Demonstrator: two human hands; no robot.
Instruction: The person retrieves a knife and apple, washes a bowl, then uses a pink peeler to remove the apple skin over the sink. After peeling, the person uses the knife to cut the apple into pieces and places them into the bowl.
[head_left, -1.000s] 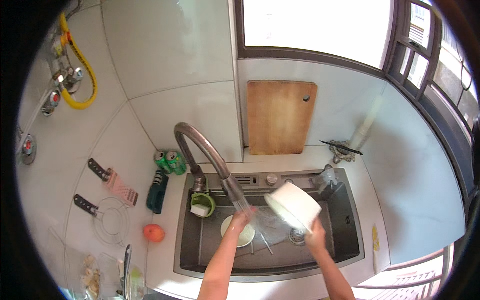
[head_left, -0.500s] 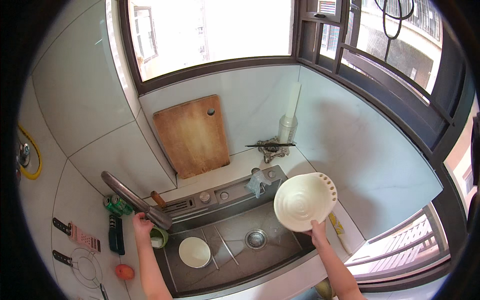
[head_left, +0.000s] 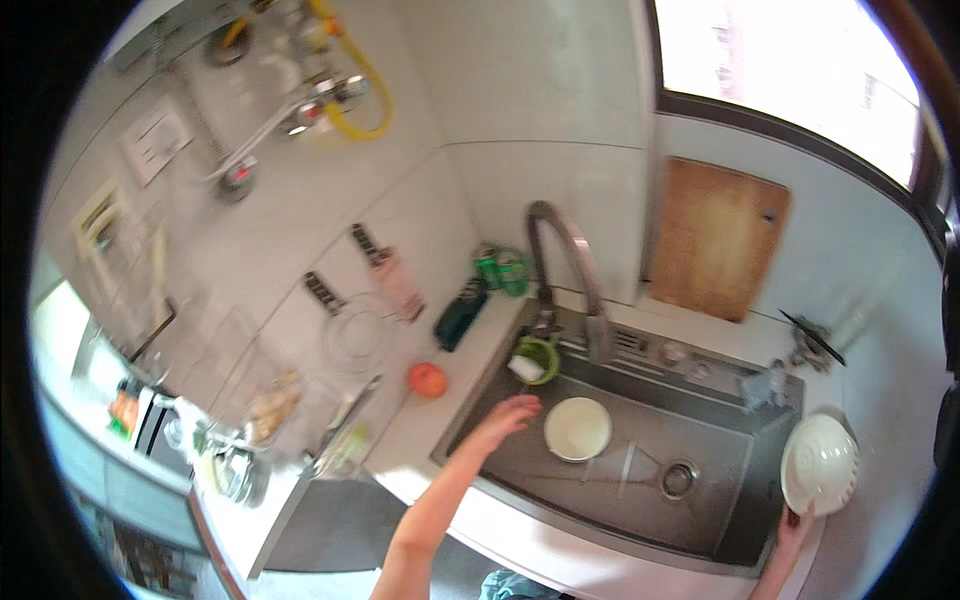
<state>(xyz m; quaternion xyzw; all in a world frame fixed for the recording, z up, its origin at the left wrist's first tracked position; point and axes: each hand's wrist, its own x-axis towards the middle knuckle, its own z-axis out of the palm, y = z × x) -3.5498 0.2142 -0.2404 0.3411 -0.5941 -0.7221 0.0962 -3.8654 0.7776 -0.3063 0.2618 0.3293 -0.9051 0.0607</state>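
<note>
Right hand [head_left: 790, 530] pinching near rim of big white bowl [head_left: 820, 462], right end of sink [head_left: 720, 435]. Left hand [head_left: 508, 412] empty, fingers loosely spread. Tilted bowl, so imo grip firmly.

A wooden cutting board [head_left: 720, 240] leans upright against the wall tiles, and beneath the window [head_left: 790, 70] the wall is pale. On the white countertop [head_left: 408, 452], two green drink cans [head_left: 500, 269] stand side by side in the corner. Near them there is a dark teal, elongated object [head_left: 460, 314], whose kind I cannot tell, and then a red-orange fruit [head_left: 428, 381]. On the left wall hang a pink grater [head_left: 398, 288] and a round strainer [head_left: 357, 335], both with black handles. Higher up are a yellow hose [head_left: 384, 97] and a white wall socket [head_left: 157, 140].
</note>
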